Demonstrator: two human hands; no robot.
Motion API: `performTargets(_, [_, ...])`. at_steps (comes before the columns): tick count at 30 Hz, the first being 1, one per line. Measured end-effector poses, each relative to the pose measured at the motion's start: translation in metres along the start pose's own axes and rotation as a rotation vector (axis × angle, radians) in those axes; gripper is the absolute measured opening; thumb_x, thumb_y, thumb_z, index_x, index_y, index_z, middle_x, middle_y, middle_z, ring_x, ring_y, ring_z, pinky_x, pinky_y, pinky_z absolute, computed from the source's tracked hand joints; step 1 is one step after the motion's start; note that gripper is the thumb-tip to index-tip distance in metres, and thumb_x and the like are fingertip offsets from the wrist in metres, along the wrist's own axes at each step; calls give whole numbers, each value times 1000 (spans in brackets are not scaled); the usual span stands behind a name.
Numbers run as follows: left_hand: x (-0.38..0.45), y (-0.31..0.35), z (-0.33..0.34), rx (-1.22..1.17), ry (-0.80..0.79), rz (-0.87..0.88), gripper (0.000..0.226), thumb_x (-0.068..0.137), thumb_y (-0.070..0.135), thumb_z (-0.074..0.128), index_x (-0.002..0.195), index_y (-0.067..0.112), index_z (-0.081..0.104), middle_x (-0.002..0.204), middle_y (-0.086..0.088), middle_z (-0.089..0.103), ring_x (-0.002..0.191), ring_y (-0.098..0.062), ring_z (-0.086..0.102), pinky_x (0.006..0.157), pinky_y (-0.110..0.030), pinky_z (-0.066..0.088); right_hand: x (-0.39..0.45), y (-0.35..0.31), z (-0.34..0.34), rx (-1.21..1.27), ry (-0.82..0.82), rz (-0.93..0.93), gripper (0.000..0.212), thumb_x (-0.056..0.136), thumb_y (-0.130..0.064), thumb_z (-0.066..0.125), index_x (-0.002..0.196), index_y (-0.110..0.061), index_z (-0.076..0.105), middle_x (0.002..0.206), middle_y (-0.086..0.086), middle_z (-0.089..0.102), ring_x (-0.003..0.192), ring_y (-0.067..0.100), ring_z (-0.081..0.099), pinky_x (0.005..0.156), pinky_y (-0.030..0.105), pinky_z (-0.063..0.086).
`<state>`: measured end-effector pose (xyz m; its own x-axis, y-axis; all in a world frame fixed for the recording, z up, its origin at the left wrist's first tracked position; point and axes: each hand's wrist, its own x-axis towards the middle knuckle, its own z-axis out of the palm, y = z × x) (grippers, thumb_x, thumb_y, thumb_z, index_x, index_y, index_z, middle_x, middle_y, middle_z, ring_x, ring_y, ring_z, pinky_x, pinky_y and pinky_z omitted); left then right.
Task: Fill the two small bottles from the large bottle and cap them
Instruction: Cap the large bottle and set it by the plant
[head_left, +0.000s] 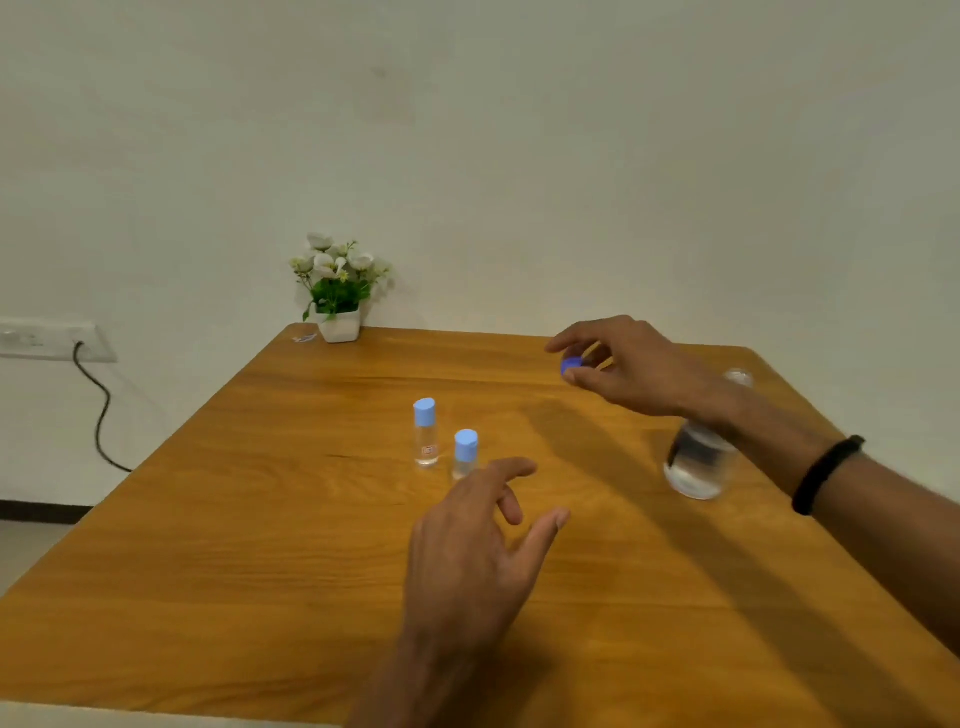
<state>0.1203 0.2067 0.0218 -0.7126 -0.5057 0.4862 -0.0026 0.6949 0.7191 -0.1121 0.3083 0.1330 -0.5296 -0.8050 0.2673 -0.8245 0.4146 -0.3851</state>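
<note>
Two small clear bottles stand upright mid-table, each with a light blue cap on: the taller one (426, 434) behind, the shorter one (464, 453) just right of it. My left hand (478, 540) hovers open right in front of the shorter bottle, fingers spread, touching nothing. My right hand (623, 366) is raised over the table's far right, pinching a darker blue cap (571, 365) between thumb and fingers. The large clear bottle (701, 457), partly filled with clear liquid, stands uncapped at the right, partly hidden behind my right forearm.
A white pot of white flowers (337, 291) sits at the far left corner of the wooden table (260, 519), beside a small scrap (304, 339). A wall socket with a black cable (98, 415) is at the left. A black band circles my right wrist (826, 475).
</note>
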Motion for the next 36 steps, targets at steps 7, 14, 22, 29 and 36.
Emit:
performTargets(7, [17, 43, 85, -131, -207, -152, 60, 77, 71, 75, 130, 46, 60, 88, 13, 61, 79, -5, 61, 75, -33, 59, -74, 28, -84, 57, 325, 178, 13, 95, -30, 78, 107, -29, 72, 107, -11, 71, 94, 0, 67, 72, 17, 51])
performTargets(14, [51, 88, 143, -151, -266, -86, 92, 79, 66, 77, 157, 37, 36, 153, 10, 47, 141, -14, 39, 112, -37, 45, -117, 64, -77, 207, 560, 312, 22, 86, -25, 87, 103, -17, 75, 100, -6, 75, 90, 5, 73, 73, 13, 54])
performTargets(22, [79, 92, 172, -223, -322, -84, 96, 79, 57, 82, 157, 33, 31, 155, 5, 50, 141, -19, 48, 113, -42, 48, -121, 78, -49, 356, 683, 289, 24, 84, -24, 89, 103, -15, 78, 98, -10, 78, 89, -2, 76, 77, 14, 61])
performTargets(29, [82, 87, 181, -340, -283, -75, 81, 83, 49, 82, 151, 33, 40, 138, 2, 64, 119, -16, 66, 96, -38, 61, -113, 79, -35, 396, 722, 274, 20, 85, -23, 87, 102, -17, 77, 98, -13, 77, 89, -3, 76, 74, 11, 58])
performTargets(36, [81, 88, 178, -322, -225, -37, 79, 85, 45, 83, 152, 29, 43, 135, 2, 68, 106, -4, 65, 91, -27, 62, -108, 79, -36, 197, 632, 220, 26, 88, -26, 84, 113, -17, 80, 102, -10, 77, 91, -2, 74, 82, 6, 55])
